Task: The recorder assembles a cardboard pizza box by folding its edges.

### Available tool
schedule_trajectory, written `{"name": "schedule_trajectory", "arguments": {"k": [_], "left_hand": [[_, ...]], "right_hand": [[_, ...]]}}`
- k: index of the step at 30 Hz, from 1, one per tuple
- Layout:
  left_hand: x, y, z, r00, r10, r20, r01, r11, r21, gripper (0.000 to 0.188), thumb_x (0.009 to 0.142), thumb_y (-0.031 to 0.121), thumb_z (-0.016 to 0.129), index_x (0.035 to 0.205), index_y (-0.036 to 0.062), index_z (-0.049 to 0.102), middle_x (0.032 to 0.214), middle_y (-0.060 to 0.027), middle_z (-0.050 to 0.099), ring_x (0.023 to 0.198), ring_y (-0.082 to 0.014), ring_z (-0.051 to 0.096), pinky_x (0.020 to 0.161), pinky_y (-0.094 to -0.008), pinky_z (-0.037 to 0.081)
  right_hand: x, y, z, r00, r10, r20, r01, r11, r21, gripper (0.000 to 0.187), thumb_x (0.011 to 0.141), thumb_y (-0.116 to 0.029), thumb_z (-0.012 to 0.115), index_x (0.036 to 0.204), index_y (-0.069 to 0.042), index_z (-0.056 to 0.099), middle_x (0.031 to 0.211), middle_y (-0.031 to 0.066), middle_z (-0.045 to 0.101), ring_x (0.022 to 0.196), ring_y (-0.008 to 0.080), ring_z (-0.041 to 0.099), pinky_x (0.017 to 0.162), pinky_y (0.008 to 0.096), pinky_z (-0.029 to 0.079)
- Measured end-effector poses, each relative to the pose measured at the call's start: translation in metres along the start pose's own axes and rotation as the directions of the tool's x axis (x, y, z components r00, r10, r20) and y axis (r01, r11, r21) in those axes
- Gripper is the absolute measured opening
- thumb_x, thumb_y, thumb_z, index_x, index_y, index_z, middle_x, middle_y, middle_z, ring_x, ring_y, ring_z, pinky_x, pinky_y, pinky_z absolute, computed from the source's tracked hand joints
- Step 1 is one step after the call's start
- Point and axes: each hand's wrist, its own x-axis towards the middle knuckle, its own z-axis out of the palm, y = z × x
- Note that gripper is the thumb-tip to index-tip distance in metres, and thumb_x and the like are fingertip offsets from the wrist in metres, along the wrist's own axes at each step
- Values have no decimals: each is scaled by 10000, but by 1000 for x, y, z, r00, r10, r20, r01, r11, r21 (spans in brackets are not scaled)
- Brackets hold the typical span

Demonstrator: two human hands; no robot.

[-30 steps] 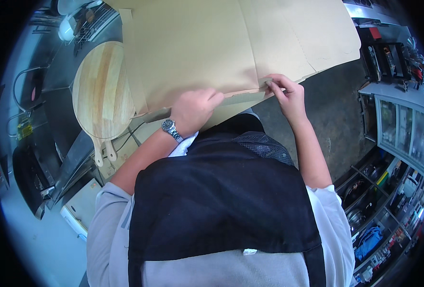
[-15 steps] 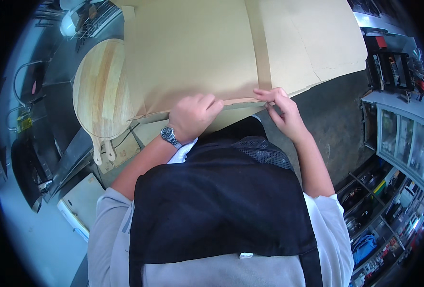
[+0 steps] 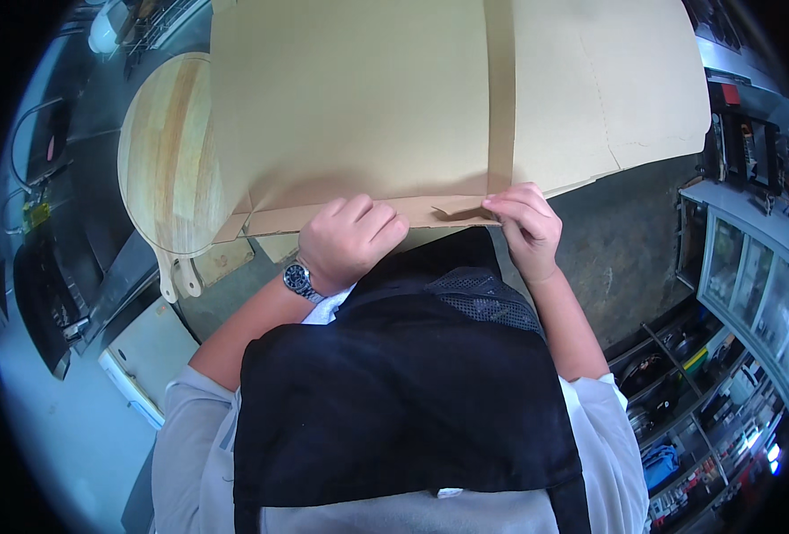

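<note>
A large flattened cardboard box (image 3: 368, 98) spreads across the top of the view, its creased panels facing up. Along its near edge runs a narrow folded flap (image 3: 279, 216). My left hand (image 3: 350, 240), with a metal watch at the wrist, is curled closed over this flap near its middle; the fingertips are hidden. At the flap's right end, my right hand (image 3: 530, 227) pinches the cardboard between thumb and fingers. A small strip of cardboard (image 3: 457, 214) stands lifted or torn beside those fingers.
Round wooden boards (image 3: 167, 151) with handles lie left of the cardboard, partly under it. Farther left are a sink tap (image 3: 25, 142) and a white box-shaped unit (image 3: 150, 351). A glass-door cabinet (image 3: 751, 267) and loaded shelves (image 3: 679, 409) stand at the right.
The near flap now lies wider and flatter toward me. My left hand has shifted slightly left and down, and my right hand has lowered, with a small strip now lifted beside it.
</note>
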Motion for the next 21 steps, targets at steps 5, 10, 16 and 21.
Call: {"name": "schedule_trajectory", "arguments": {"k": [5,10,16,21], "left_hand": [[-6,-1,2,1000,-14,4,14,999,-32,247,681,94,639,920,152,615,752,19,557,654,-149,564,523,-277,415],[1,-5,0,1000,-22,11,22,999,-25,421,704,103,686,1077,292,632,774,30,542,650,-144,560,511,-277,430],[8,-6,-5,991,-97,96,100,995,-29,443,719,112,692,1120,292,637,805,16,554,697,-162,577,568,-291,458],[15,1,5,996,-52,-66,50,998,-28,391,743,99,683,1128,163,654,1035,-21,631,910,-205,617,780,-332,480]], "right_hand": [[12,-5,-5,985,-112,130,116,993,-23,257,690,126,669,905,-12,699,970,103,677,882,235,656,754,327,538],[8,-6,-7,986,-71,151,42,981,187,563,726,140,687,1236,-26,514,947,135,695,908,283,661,810,362,550],[-3,4,6,999,-50,2,50,997,59,592,776,133,697,1287,-43,457,929,142,699,860,248,678,740,311,566],[3,-2,5,998,-56,-26,59,991,119,821,773,153,698,1426,-128,287,1068,170,634,831,201,678,664,268,555]]}}
